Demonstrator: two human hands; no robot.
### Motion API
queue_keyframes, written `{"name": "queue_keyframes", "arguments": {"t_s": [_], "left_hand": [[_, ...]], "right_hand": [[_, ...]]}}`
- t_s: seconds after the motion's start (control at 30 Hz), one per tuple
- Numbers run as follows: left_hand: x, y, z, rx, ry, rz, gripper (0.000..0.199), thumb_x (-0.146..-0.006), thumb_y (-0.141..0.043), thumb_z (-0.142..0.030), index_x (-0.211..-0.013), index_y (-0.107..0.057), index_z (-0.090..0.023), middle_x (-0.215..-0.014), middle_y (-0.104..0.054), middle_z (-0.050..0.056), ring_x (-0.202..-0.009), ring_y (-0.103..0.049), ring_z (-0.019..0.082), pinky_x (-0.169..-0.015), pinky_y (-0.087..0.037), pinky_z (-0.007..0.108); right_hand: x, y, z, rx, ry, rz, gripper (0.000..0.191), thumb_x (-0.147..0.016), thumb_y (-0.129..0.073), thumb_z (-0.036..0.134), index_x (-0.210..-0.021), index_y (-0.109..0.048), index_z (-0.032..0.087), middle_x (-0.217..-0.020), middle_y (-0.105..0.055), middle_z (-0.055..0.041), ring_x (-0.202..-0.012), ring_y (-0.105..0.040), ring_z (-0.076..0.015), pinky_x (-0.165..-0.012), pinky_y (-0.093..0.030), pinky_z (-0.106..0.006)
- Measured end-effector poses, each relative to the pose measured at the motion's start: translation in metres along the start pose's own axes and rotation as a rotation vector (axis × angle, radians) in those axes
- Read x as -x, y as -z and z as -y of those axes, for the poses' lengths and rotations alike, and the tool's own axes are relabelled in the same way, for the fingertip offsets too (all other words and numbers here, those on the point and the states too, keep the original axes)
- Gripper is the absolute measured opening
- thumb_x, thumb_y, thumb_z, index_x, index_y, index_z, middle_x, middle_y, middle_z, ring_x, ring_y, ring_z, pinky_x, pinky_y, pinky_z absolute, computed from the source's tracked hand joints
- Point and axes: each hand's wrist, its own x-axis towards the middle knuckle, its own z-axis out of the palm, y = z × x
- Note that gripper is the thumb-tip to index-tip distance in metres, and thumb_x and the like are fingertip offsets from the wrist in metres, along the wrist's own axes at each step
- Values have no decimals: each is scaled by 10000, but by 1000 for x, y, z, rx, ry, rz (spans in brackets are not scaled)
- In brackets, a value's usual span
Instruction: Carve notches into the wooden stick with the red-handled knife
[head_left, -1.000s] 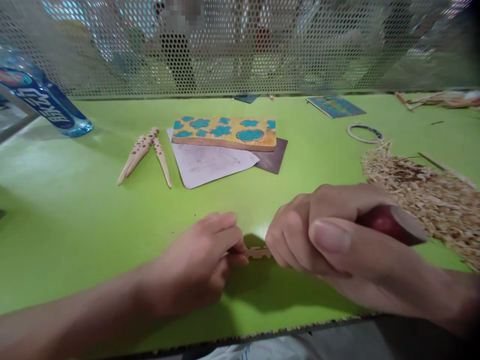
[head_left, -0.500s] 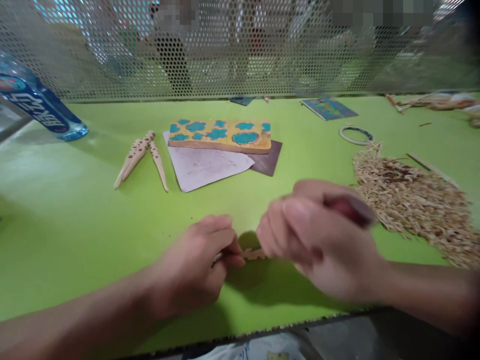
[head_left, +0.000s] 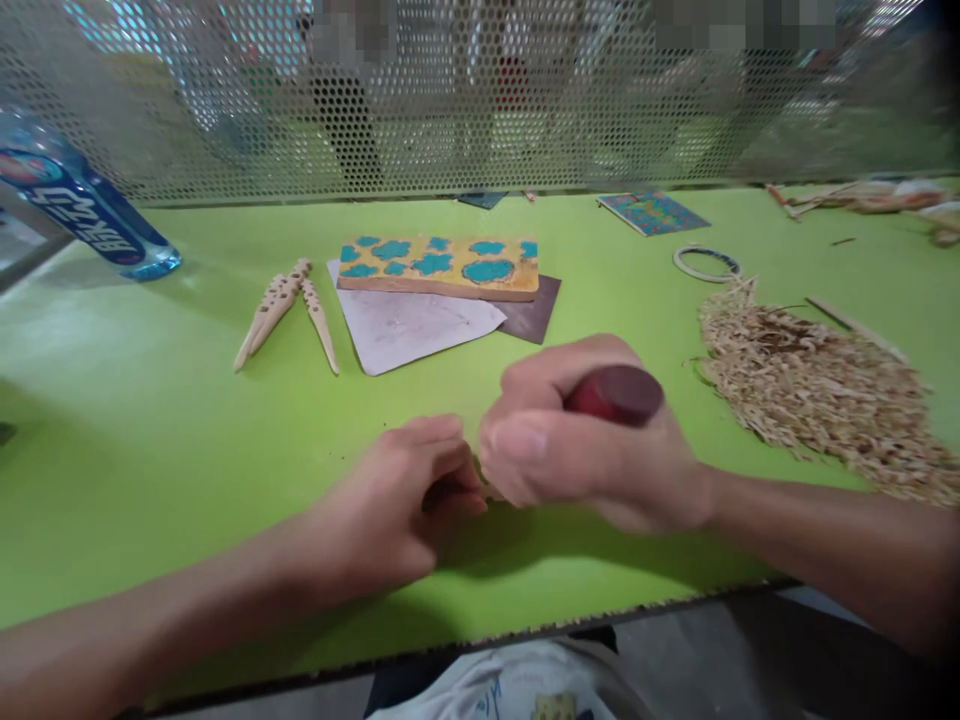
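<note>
Near the front of the green table, my left hand (head_left: 409, 500) pinches a small pale carved piece (head_left: 491, 492), mostly hidden by both hands. My right hand (head_left: 585, 440) is wrapped round a tool with a dark red handle (head_left: 619, 393); its working end is hidden beneath the fist, against or just above the carved piece. Several pale carved pieces with holes (head_left: 279, 305) lie at the back left. A yellow block with blue patches (head_left: 439, 268) rests on a pale sheet (head_left: 412, 330) and a dark sheet (head_left: 536, 310).
A blue bottle (head_left: 90, 205) stands at the left. At the right are a heap of shavings (head_left: 817, 385), a thin stick (head_left: 855, 328) and a tape ring (head_left: 705, 264). A patterned card (head_left: 654, 213) lies before the perforated screen (head_left: 480, 100). The table edge (head_left: 540, 632) runs close in front.
My right hand has moved left and slightly up, closer to my left hand, and the handle now tilts more upright. The carved piece is more covered. The view has shifted slightly.
</note>
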Motion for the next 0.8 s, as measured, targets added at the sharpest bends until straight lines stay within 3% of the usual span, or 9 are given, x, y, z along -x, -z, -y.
{"name": "queue_keyframes", "arguments": {"t_s": [0.1, 0.17, 0.23, 0.47, 0.63, 0.73, 0.8], "left_hand": [[0, -2, 1, 40, 32, 3, 118, -854, -584, -100, -784, -647, -171, -835, -663, 26, -777, -612, 155, -698, -486, 284], [0, -2, 1, 52, 32, -13, 127, -834, -593, -69, -762, -634, -166, -814, -649, 20, -751, -594, 142, -670, -464, 268], [1, -2, 1, 44, 17, -22, 125, -831, -602, -68, -751, -625, -163, -797, -638, 17, -734, -577, 139, -654, -446, 265], [1, 0, 1, 17, 18, 15, 93, -850, -614, -98, -789, -654, -156, -826, -640, 22, -754, -587, 142, -660, -439, 268], [3, 1, 1, -7, -37, -25, 127, -839, -608, -70, -752, -637, -158, -785, -639, 16, -718, -568, 124, -635, -422, 240], [2, 0, 2, -23, -70, -43, 140, -861, -602, -81, -756, -655, -157, -763, -618, 22, -701, -554, 123, -624, -410, 239], [0, 0, 2, -25, -73, -43, 144, -880, -610, -101, -766, -677, -157, -751, -602, 21, -690, -547, 122, -617, -401, 239]], "right_hand": [[-4, -1, -9, -146, 107, -169, 471, -882, -729, 306, -544, -410, 230, -442, -352, 94, -360, -299, -65, -360, -259, -244], [-2, -6, -14, -152, 192, -323, 476, -879, -751, 337, -562, -411, 230, -453, -353, 96, -364, -292, -63, -363, -254, -241], [3, -8, -14, -99, 216, -388, 473, -888, -742, 322, -563, -411, 228, -454, -364, 92, -377, -310, -67, -383, -270, -249], [13, 12, -1, 88, 51, -32, 424, -864, -634, 154, -522, -391, 213, -478, -412, 68, -447, -365, -68, -454, -277, -271], [16, 14, 7, 68, 46, -67, 469, -909, -633, 208, -504, -397, 219, -466, -399, 62, -437, -364, -82, -443, -295, -279], [19, 12, 26, 44, 191, -116, 537, -912, -680, 258, -494, -347, 214, -476, -333, 66, -438, -317, -84, -446, -312, -287], [21, 12, 38, -3, 443, -177, 540, -887, -710, 224, -501, -334, 189, -511, -268, 73, -427, -214, -60, -442, -299, -262]]}}
